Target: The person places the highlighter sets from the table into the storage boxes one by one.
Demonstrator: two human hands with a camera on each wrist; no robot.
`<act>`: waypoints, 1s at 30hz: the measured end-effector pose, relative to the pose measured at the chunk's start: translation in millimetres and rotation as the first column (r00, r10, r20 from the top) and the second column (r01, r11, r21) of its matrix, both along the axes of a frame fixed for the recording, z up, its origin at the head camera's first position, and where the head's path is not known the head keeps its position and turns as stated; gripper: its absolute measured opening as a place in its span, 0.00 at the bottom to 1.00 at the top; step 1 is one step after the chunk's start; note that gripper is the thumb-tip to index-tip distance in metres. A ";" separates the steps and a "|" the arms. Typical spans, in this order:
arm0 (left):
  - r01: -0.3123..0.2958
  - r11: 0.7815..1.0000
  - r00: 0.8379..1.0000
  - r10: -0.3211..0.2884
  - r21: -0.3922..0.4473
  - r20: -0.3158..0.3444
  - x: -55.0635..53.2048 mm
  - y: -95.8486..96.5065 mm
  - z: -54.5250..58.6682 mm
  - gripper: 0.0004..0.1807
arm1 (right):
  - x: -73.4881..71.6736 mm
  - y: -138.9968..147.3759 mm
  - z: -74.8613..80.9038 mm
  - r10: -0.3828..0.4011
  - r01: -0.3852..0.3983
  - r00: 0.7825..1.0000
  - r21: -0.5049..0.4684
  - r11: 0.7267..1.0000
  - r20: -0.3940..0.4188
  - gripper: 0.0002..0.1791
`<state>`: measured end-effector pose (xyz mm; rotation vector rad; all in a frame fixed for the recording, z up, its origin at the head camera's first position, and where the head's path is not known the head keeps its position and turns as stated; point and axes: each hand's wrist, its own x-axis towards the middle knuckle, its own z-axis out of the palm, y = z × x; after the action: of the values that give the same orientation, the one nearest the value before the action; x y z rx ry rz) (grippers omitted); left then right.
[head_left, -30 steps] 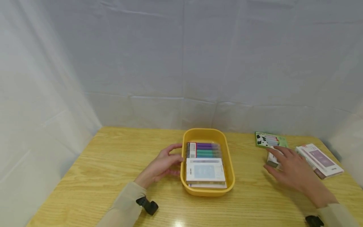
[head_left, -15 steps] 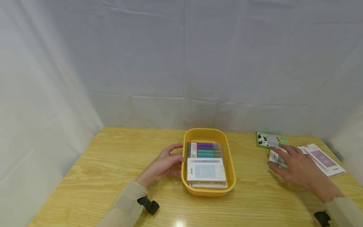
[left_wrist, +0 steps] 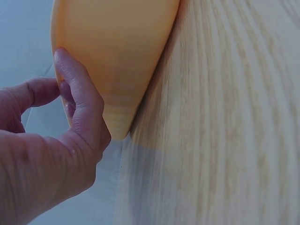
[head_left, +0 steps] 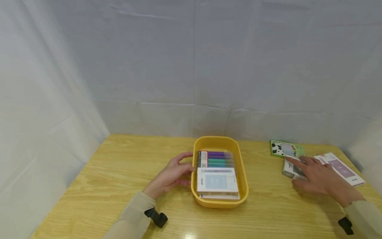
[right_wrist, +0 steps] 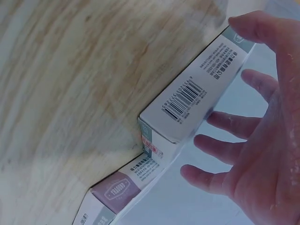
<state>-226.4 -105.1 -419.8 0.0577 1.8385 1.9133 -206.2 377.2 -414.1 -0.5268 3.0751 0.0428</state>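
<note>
A yellow bin (head_left: pixel 219 204) stands in the middle of the table. My left hand (head_left: pixel 171 174) holds its left rim; in the left wrist view the fingers bend at the rim and against the outer wall (left_wrist: pixel 117 42). Inside lie a pack of purple and green markers (head_left: pixel 219 160) and a white box with a pale blue panel (head_left: pixel 216 182), stacked on another white one. At the right, my right hand (head_left: pixel 319 176) spreads over a small grey-and-white box (head_left: pixel 287 169). In the right wrist view its straight fingers lie along the edge of the barcoded box (right_wrist: pixel 187 98), thumb near one end.
Behind the small box lies a green panda pack (head_left: pixel 282 148). A white box with a purple panel (head_left: pixel 343 170) is partly covered by the right hand. White sheeting (head_left: pixel 191 83) closes off the back and both sides of the wooden table (head_left: pixel 119 166).
My right hand has shifted slightly right and its fingers have settled lower over the small box. My left hand keeps its place at the bin's rim.
</note>
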 end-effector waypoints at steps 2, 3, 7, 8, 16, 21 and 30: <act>0.003 1.000 1.000 -0.003 0.001 -0.003 0.1 0.0 -0.3 0.35 | -0.5 1.5 -0.5 0.007 -0.007 1.000 -0.012 1.000 0.010 0.39; 0.006 1.000 1.000 -0.006 0.002 -0.004 0.2 0.0 -0.3 0.35 | -0.5 1.9 -0.8 0.013 -0.012 1.000 -0.018 1.000 0.011 0.39; 0.008 1.000 1.000 -0.008 0.001 -0.005 0.9 0.2 0.5 0.35 | -0.9 2.6 -1.4 0.020 -0.020 1.000 -0.025 0.999 0.001 0.39; 0.007 1.000 1.000 -0.007 0.001 -0.005 0.9 0.2 0.7 0.35 | -1.1 2.6 -1.3 0.018 -0.018 1.000 -0.026 0.999 0.001 0.39; 0.009 1.000 1.000 -0.009 -0.010 -0.006 -0.1 -0.3 -0.6 0.35 | 0.4 0.2 -1.7 0.036 -0.036 0.999 -0.002 0.999 -0.028 0.40; 0.003 1.000 1.000 -0.003 -0.017 -0.012 0.2 -0.4 -1.1 0.35 | 4.4 -1.3 -3.2 0.041 -0.041 0.996 0.004 0.999 -0.081 0.41; -0.003 1.000 1.000 0.003 -0.009 -0.010 0.1 -0.3 -1.2 0.35 | 6.7 -8.2 -1.9 -0.030 0.027 0.997 -0.032 0.999 -0.077 0.42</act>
<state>-226.3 -105.4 -421.0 0.0622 1.8552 1.9094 -199.5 369.0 -416.0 -0.4938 3.1634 0.0155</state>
